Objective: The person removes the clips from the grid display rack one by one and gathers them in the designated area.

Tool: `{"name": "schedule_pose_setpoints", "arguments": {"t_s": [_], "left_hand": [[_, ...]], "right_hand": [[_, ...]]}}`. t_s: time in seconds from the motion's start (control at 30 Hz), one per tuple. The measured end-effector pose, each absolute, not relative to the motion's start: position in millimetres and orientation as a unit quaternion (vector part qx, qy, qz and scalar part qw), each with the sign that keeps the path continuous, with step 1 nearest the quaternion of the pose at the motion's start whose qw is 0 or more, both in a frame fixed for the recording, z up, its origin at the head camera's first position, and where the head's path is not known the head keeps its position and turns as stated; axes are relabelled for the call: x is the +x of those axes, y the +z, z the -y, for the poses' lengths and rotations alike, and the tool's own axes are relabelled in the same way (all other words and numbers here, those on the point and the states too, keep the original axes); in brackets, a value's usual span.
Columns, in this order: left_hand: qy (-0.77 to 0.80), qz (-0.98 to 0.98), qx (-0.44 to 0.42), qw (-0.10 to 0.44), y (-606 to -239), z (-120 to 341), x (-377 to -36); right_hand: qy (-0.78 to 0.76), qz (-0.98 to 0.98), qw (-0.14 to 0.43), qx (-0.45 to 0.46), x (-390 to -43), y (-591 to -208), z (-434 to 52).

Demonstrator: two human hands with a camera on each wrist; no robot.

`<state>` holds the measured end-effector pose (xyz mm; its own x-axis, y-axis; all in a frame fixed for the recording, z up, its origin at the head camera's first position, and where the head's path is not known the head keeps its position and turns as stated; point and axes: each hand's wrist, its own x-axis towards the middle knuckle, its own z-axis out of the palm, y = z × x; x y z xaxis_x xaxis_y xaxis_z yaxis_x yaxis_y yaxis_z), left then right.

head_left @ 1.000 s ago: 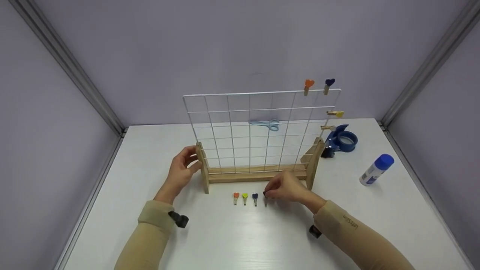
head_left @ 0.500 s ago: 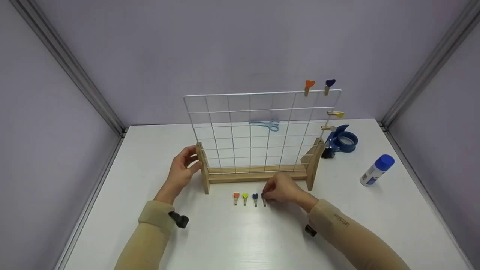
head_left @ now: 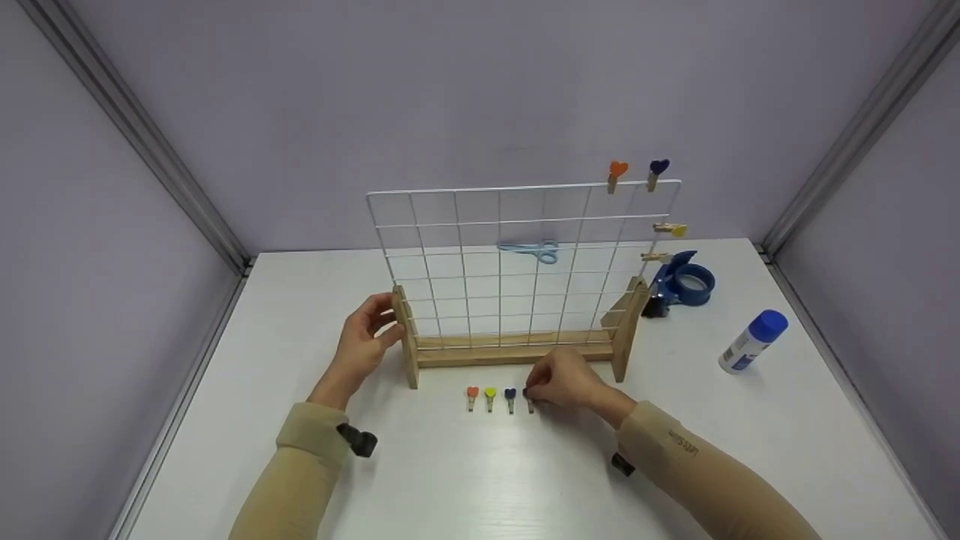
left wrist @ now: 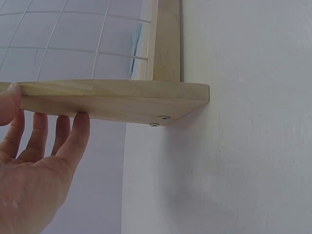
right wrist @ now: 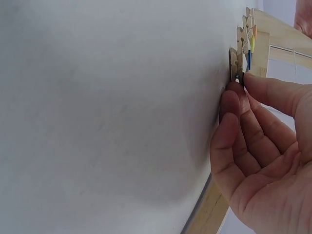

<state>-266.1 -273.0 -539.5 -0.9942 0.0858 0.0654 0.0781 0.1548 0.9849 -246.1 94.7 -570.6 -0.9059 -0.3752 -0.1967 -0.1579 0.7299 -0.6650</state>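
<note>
My right hand (head_left: 568,381) pinches a small dark-headed wooden clothespin (right wrist: 233,64) between thumb and fingertips, low at the tabletop. Its dark head is mostly behind the fingers. This pin stands at the right end of a row with an orange heart clothespin (head_left: 472,397), a yellow-green heart clothespin (head_left: 490,397) and a navy heart clothespin (head_left: 511,399). Over on the left, my left hand (head_left: 361,346) grips the left upright (left wrist: 112,100) of a wooden stand, thumb on its near edge and fingers against its outer face. A white wire grid (head_left: 499,222) rises from the stand.
On the grid's upper right sit an orange heart clip (head_left: 617,171), a navy heart clip (head_left: 658,171) and a yellow clip (head_left: 673,229), with another clip below. Light-blue scissors (head_left: 544,251) lie behind it. A blue tape dispenser (head_left: 684,283) and glue stick (head_left: 752,343) are rightward.
My right hand has shifted a little left, bringing the dark clothespin closer to the navy one, and then stays there. The left hand keeps its place on the stand.
</note>
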Motion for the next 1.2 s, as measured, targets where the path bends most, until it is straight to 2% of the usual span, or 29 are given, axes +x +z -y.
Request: {"name": "schedule_pose_setpoints", "arguments": {"t_s": [0.37,0.47,0.57,0.73,1.2], "left_hand": [[0.643,-0.764,0.062,0.004,-540,273,-265],[0.639,-0.767,0.062,0.003,-541,273,-266],[0.64,-0.766,0.061,0.0,-541,273,-267],[0.645,-0.762,0.059,-0.002,-541,274,-267],[0.649,-0.758,0.065,-0.001,-540,274,-265]], "right_hand": [[-0.342,-0.919,0.139,-0.137,-240,-554,-103],[-0.344,-0.916,0.129,-0.159,-238,-543,-109],[-0.348,-0.911,0.095,-0.2,-235,-528,-117],[-0.352,-0.904,0.042,-0.239,-229,-491,-130],[-0.355,-0.891,-0.088,-0.267,-211,-360,-163]]}}
